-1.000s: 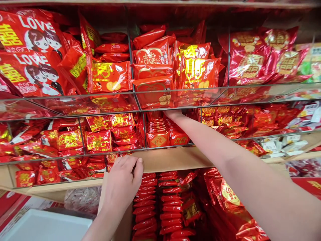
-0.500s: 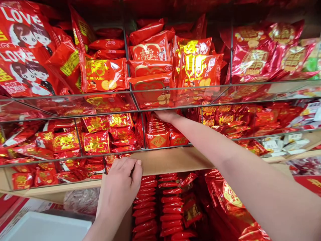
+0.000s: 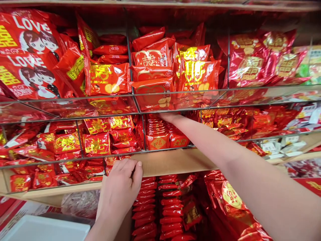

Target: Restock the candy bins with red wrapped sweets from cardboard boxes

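Note:
My left hand rests with curled fingers on the front edge of a wooden shelf, beside a stack of small red packets below it. My right arm reaches up and left into a glass-fronted bin; my right hand is mostly hidden behind the glass shelf edge, above rows of small red packets. Its fingers do not show. Larger red and gold snack bags fill the bin above.
Glass dividers split the shelves into bins of red foil packets. Big red "LOVE" bags sit at top left. A white tray lies at bottom left. White packets show at right.
The view shifted slightly down and back up. Both hands stay almost where they were; the right hand sits a little deeper under the glass edge.

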Demonstrator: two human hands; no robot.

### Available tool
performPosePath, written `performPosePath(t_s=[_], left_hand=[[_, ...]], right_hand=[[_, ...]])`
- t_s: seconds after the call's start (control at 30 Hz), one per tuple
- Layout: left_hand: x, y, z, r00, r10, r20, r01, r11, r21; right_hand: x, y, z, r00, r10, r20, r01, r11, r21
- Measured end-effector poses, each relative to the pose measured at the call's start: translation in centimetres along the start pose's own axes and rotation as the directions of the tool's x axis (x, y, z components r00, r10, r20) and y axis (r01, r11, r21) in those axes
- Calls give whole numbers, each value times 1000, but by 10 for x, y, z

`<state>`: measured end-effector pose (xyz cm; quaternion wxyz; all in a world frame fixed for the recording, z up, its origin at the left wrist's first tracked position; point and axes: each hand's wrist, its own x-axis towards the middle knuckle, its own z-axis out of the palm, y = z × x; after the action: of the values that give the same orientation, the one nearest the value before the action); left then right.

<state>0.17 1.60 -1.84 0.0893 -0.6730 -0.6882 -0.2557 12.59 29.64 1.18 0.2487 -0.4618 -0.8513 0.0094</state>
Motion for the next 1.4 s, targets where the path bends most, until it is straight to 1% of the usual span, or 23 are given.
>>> performPosePath(t_s=[0.1,0.23,0.33,0.43,0.5,0.53,0.6,0.67,0.7,0.73,0.8,0.83,0.87,0.9,0.97,1.03,1.13,1.2,1.23,1.27,1.3,1.33,1.4], left_hand=[[0,1,0,1000,4,-15,-4,1000,0],[0,1,-1,1000,10,-14,-10,1000,8],[1,1,-2,1000,13,-25,-12,1000,23],[1,1,-1,1000,5,-25,-4,1000,29],[1,3,-1,999,14,-30,-14,999,33],[1,4,-1,999,20,-40,-19,999,32],[1,6,0,998,26,-64,-24,999,38],[1,8,0,996,28,-85,-24,998,51],[1,9,1,996,27,-88,-22,998,61],[0,10,1,996,28,-88,-21,997,71],[0,10,2,996,27,-85,-20,996,85],[-1,10,2,996,26,-82,-19,996,89],[-1,10,2,997,26,-79,-19,996,91],[-2,10,2,997,27,-79,-19,996,90],[-2,10,0,996,23,-83,-16,996,89],[-2,10,-2,997,17,-75,-9,994,107],[-2,11,-5,999,21,-40,-16,993,119],[-2,12,-6,999,12,-44,-7,994,109],[-2,12,-6,999,3,-55,3,995,104],[-2,13,-6,998,-8,-66,15,995,103],[-2,13,-5,997,-14,-71,21,995,102],[-2,13,-5,997,-15,-73,22,995,101],[-2,13,-4,997,-10,-70,17,995,99]], right_hand=[[-8,3,-10,996,-61,68,61,998,-4],[-19,5,-21,988,-144,54,148,986,-74],[-31,2,-30,969,-228,95,240,960,-143],[-58,-12,-49,952,-280,123,301,931,-206],[-90,-30,-68,930,-350,113,367,903,-222],[-111,-41,-78,906,-405,125,423,882,-207],[-161,-67,-94,832,-499,242,535,838,-109],[-216,-92,-96,689,-612,389,630,771,97],[-243,-103,-91,621,-642,450,621,753,217],[-269,-113,-81,578,-630,519,560,768,309],[-309,-129,-52,440,-616,653,437,783,444],[-322,-135,-35,398,-590,703,408,800,440],[-332,-141,-18,387,-554,737,384,823,417],[-337,-145,-3,397,-513,761,365,849,382],[-339,-151,19,444,-421,791,317,900,301],[-337,-154,27,477,-374,795,285,922,263],[-339,-151,18,468,-432,771,317,896,310],[-346,-141,0,462,-496,735,361,862,355],[-350,-133,-11,476,-528,704,386,844,372],[-355,-123,-24,512,-546,663,407,834,373],[-359,-112,-38,565,-548,617,423,834,354],[-362,-99,-52,631,-532,565,428,846,318],[-367,-71,-76,773,-415,479,372,909,188]])
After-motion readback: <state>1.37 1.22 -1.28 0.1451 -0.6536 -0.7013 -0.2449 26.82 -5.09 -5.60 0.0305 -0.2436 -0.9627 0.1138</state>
